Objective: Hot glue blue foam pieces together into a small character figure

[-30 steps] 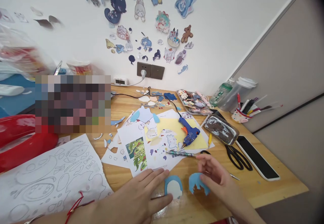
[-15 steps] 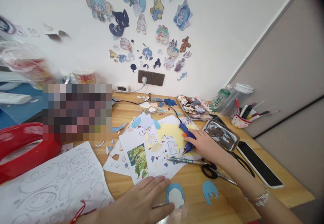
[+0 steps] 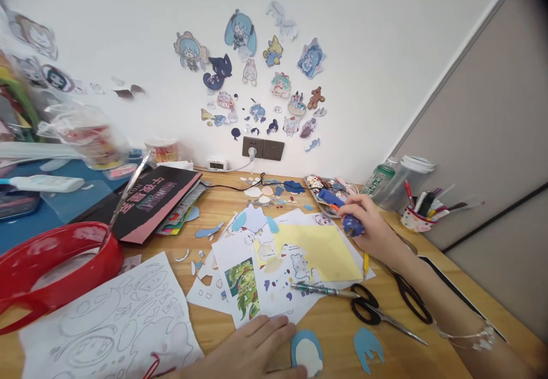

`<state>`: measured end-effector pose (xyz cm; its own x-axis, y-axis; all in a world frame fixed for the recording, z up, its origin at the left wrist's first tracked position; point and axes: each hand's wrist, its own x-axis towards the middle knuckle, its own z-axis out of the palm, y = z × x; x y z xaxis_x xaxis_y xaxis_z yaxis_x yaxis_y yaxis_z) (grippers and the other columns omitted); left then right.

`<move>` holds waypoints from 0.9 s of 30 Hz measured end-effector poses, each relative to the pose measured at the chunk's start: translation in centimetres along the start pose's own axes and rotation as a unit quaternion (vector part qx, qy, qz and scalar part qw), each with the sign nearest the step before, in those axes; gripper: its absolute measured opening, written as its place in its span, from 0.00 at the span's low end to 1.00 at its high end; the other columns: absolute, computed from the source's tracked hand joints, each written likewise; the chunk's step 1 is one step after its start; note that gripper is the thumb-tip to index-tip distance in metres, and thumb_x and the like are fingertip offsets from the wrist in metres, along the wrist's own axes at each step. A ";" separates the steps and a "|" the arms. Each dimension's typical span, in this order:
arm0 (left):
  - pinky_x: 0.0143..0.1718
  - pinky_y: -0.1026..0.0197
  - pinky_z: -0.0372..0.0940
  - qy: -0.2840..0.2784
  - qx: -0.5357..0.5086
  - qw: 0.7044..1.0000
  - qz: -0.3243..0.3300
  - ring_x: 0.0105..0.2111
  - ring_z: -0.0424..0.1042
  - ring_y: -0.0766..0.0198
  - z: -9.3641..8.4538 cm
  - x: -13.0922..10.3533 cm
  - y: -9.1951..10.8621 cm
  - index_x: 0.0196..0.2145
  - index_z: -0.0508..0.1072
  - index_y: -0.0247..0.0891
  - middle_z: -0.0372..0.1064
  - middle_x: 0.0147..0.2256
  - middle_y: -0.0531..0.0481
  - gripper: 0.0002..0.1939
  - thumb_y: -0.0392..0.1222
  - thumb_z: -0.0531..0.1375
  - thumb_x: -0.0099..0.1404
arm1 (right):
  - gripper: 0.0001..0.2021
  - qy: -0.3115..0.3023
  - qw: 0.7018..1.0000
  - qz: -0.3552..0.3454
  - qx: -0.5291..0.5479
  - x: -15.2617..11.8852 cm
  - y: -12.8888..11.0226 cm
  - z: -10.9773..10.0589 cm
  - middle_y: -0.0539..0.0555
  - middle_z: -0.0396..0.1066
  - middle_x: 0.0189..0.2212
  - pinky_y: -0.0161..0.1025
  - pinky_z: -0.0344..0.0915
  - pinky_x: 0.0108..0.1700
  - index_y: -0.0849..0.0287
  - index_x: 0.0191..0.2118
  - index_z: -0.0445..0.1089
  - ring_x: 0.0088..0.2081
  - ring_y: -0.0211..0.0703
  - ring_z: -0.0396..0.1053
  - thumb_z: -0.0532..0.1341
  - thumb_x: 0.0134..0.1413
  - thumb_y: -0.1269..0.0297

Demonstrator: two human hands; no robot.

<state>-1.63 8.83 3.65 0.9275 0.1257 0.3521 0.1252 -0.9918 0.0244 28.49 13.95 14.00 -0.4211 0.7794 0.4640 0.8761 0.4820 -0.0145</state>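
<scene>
My right hand is wrapped round a blue hot glue gun with an orange trigger, held up over the right side of the papers. My left hand lies flat at the front of the desk, fingers stretched out towards the papers. Right beside its fingers and thumb is a blue-and-white paper cutout. A second cutout, plain blue with a jagged edge, rests further right. Black-handled scissors and a patterned pen lie between my hands.
Printed sheets and yellow paper cover the middle of the wooden desk. A drawn sheet and a red container stand left. A pen cup and a phone are at right. Paper scraps and a black cord lie behind.
My right hand has lifted the glue gun off the papers, uncovering more yellow paper and a yellow pencil-like stick. My left hand stays flat by the cutout. The view has shifted slightly.
</scene>
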 end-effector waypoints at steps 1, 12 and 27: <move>0.44 0.55 0.66 0.003 -0.002 1.000 -0.002 0.49 0.66 0.54 0.0 0.0 0.0 0.55 0.59 0.46 0.65 0.51 0.41 0.19 0.41 0.50 0.66 | 0.17 0.021 1.000 -0.002 0.013 0.3 -0.3 -0.6 0.55 0.54 0.41 0.48 0.60 0.49 0.54 0.41 0.60 0.47 0.46 0.60 0.52 0.45 0.81; 0.45 0.52 0.65 0.002 0.004 1.000 0.010 0.50 0.65 0.51 2.3 -0.6 -0.2 0.58 0.53 0.45 0.64 0.52 0.39 0.23 0.41 0.50 0.66 | 0.11 0.157 0.987 -0.018 -0.009 1.2 -1.6 -3.0 0.56 0.55 0.41 0.49 0.60 0.49 0.56 0.38 0.63 0.48 0.48 0.60 0.57 0.49 0.76; 0.46 0.56 0.62 0.132 -0.191 0.972 -0.026 0.44 0.64 0.59 -0.2 -0.7 0.0 0.51 0.57 0.41 0.65 0.44 0.40 0.15 0.43 0.45 0.68 | 0.10 0.382 0.922 0.007 -0.060 1.7 -4.9 -6.1 0.55 0.60 0.43 0.53 0.62 0.47 0.53 0.34 0.66 0.45 0.51 0.63 0.63 0.45 0.73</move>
<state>-2.40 8.75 3.58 0.7947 0.2155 0.5675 -0.0178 -0.9262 0.3766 24.85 10.48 20.28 -0.1611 0.2529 0.9540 0.9190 0.3909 0.0516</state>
